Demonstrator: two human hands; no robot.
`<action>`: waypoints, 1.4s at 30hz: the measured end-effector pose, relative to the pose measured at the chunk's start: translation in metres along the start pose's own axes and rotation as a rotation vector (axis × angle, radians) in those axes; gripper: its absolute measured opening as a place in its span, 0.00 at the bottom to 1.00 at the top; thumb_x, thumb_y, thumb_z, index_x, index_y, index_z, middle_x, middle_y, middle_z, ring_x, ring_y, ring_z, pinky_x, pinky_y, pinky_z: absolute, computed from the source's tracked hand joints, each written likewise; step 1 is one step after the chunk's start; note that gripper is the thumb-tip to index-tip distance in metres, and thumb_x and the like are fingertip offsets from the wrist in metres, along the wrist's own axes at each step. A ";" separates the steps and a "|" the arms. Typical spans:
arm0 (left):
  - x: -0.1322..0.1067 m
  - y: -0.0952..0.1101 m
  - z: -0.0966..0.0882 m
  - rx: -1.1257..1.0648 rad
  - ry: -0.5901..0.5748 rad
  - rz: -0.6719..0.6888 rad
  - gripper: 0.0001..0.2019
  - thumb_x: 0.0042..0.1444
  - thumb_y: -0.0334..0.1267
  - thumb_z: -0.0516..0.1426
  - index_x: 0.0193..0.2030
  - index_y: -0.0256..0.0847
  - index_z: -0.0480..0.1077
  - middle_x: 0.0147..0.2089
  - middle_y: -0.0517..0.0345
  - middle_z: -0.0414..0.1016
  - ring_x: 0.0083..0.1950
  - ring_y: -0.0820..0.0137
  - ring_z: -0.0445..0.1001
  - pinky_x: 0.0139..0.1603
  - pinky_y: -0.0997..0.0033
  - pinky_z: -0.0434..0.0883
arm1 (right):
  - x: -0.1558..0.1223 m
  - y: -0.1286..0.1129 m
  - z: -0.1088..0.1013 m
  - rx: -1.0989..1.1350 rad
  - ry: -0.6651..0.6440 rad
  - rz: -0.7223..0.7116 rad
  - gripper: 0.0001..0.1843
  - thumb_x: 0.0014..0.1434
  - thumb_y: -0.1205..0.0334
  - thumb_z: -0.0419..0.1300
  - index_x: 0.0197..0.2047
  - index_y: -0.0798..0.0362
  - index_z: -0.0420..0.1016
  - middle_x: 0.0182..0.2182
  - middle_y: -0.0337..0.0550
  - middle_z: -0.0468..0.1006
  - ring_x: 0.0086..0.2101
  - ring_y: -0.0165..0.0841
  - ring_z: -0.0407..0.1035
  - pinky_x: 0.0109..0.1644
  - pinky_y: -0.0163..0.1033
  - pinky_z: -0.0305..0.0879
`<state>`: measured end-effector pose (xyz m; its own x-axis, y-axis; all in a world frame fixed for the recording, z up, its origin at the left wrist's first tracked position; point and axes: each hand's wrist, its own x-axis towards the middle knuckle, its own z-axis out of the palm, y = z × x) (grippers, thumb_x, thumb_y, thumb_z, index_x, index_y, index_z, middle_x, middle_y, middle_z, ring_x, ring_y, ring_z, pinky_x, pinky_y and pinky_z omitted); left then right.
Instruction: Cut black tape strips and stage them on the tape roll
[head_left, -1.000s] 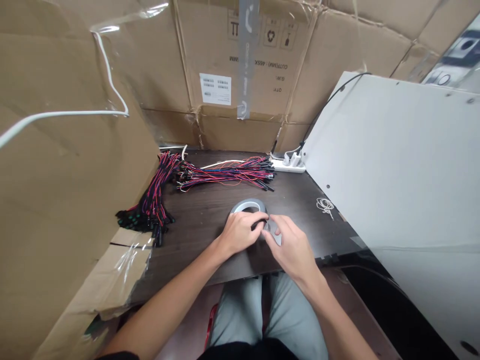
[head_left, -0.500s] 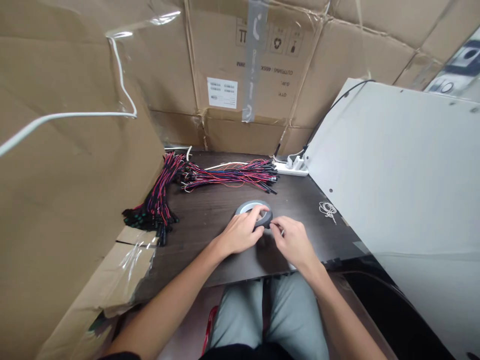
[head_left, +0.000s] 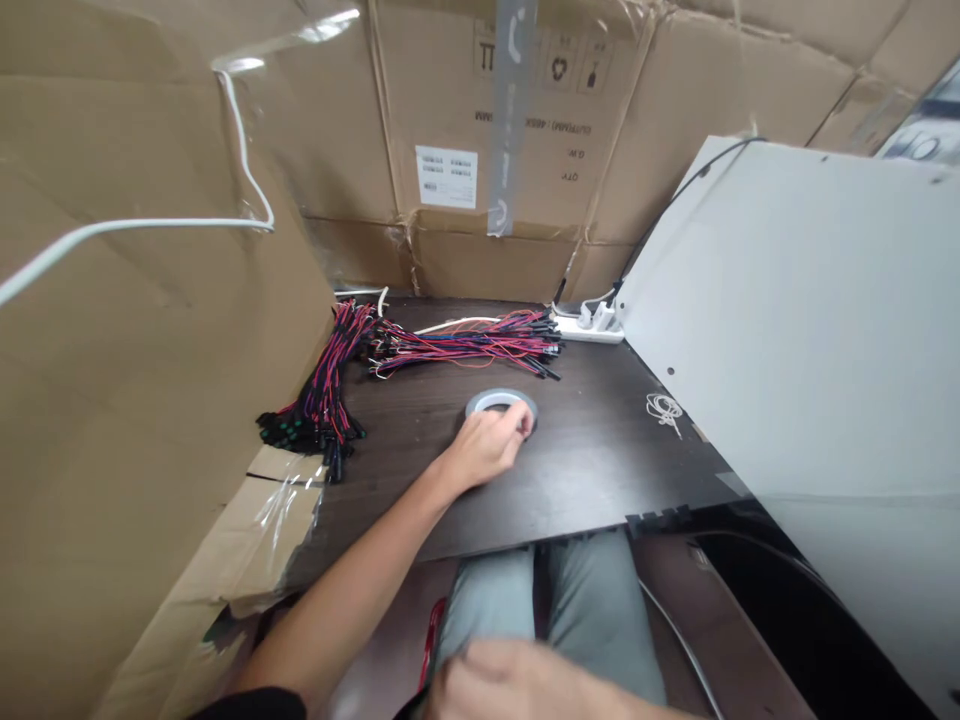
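A grey roll of tape [head_left: 501,401] lies flat on the dark wooden table [head_left: 585,460]. My left hand [head_left: 487,446] rests on its near edge with the fingers curled over the roll. My right hand [head_left: 517,680] is down at the bottom of the view, near my lap, blurred, and its fingers do not show. Two bundles of red and black wires lie behind the roll: one bundle [head_left: 469,343] runs across the back of the table, the other bundle [head_left: 319,395] runs down the left side.
Cardboard walls [head_left: 135,380] close in the left and back. A white panel [head_left: 810,330] leans on the right. A white power strip [head_left: 589,325] sits at the back right corner. A small coil of white wire [head_left: 664,408] lies near the panel.
My right hand has left the tape roll and dropped back toward my lap. My left hand stays on the roll, which has shifted slightly away from me.
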<state>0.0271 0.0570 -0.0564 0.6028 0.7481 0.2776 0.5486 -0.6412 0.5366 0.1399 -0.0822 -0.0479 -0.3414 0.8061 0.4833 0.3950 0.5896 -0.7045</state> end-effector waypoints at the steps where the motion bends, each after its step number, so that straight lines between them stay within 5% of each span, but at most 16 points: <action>1: 0.001 -0.002 -0.001 0.003 0.040 -0.039 0.05 0.57 0.31 0.49 0.38 0.41 0.64 0.33 0.59 0.73 0.33 0.71 0.71 0.36 0.72 0.63 | -0.007 -0.008 0.007 0.006 -0.028 -0.047 0.17 0.64 0.60 0.50 0.26 0.50 0.72 0.21 0.42 0.69 0.23 0.31 0.59 0.27 0.37 0.58; 4: 0.002 -0.005 -0.002 -0.006 0.117 -0.122 0.04 0.60 0.34 0.49 0.38 0.41 0.64 0.34 0.59 0.74 0.32 0.71 0.71 0.36 0.72 0.62 | -0.029 -0.011 0.026 0.163 0.013 0.060 0.14 0.63 0.66 0.50 0.32 0.54 0.76 0.26 0.46 0.74 0.28 0.32 0.65 0.32 0.38 0.63; 7: 0.003 -0.004 -0.003 0.031 0.036 -0.121 0.05 0.60 0.36 0.49 0.40 0.41 0.64 0.34 0.59 0.74 0.33 0.69 0.72 0.36 0.71 0.62 | -0.055 0.006 0.055 0.640 0.140 0.575 0.10 0.54 0.58 0.64 0.27 0.54 0.77 0.24 0.42 0.74 0.25 0.30 0.66 0.27 0.34 0.61; 10: 0.004 -0.002 -0.002 0.087 -0.068 -0.100 0.07 0.61 0.36 0.49 0.44 0.41 0.65 0.37 0.57 0.76 0.39 0.66 0.74 0.38 0.70 0.63 | -0.074 0.025 0.081 1.090 0.471 1.130 0.20 0.39 0.48 0.72 0.27 0.55 0.75 0.20 0.38 0.69 0.19 0.26 0.60 0.18 0.30 0.50; 12: 0.004 -0.002 -0.001 0.107 -0.101 -0.094 0.08 0.61 0.37 0.49 0.46 0.42 0.65 0.39 0.56 0.76 0.41 0.65 0.74 0.40 0.69 0.64 | -0.079 0.033 0.088 1.242 0.727 1.299 0.25 0.31 0.49 0.75 0.29 0.55 0.75 0.23 0.38 0.71 0.22 0.26 0.62 0.20 0.29 0.52; 15: 0.003 -0.002 0.000 0.127 -0.124 -0.099 0.09 0.61 0.37 0.49 0.47 0.42 0.64 0.40 0.56 0.76 0.42 0.65 0.75 0.41 0.69 0.65 | -0.081 0.039 0.091 1.312 0.861 1.358 0.26 0.27 0.54 0.77 0.30 0.54 0.74 0.27 0.38 0.72 0.24 0.25 0.63 0.21 0.28 0.54; 25: 0.004 -0.003 -0.002 0.133 -0.128 -0.105 0.09 0.61 0.37 0.50 0.47 0.42 0.64 0.41 0.56 0.76 0.43 0.64 0.74 0.42 0.69 0.65 | -0.069 0.043 0.100 1.392 0.771 1.286 0.24 0.32 0.53 0.76 0.30 0.56 0.73 0.28 0.38 0.72 0.24 0.23 0.61 0.22 0.26 0.52; 42: 0.004 -0.002 -0.002 0.131 -0.134 -0.116 0.09 0.61 0.37 0.50 0.47 0.43 0.63 0.42 0.56 0.76 0.45 0.62 0.74 0.43 0.67 0.65 | -0.062 0.043 0.101 1.290 0.828 1.305 0.30 0.27 0.52 0.77 0.31 0.55 0.70 0.22 0.33 0.67 0.23 0.23 0.59 0.21 0.28 0.50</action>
<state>0.0272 0.0620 -0.0550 0.5979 0.7944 0.1068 0.6844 -0.5753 0.4479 0.0920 -0.1120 -0.1609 0.1371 0.6839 -0.7165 -0.8207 -0.3266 -0.4688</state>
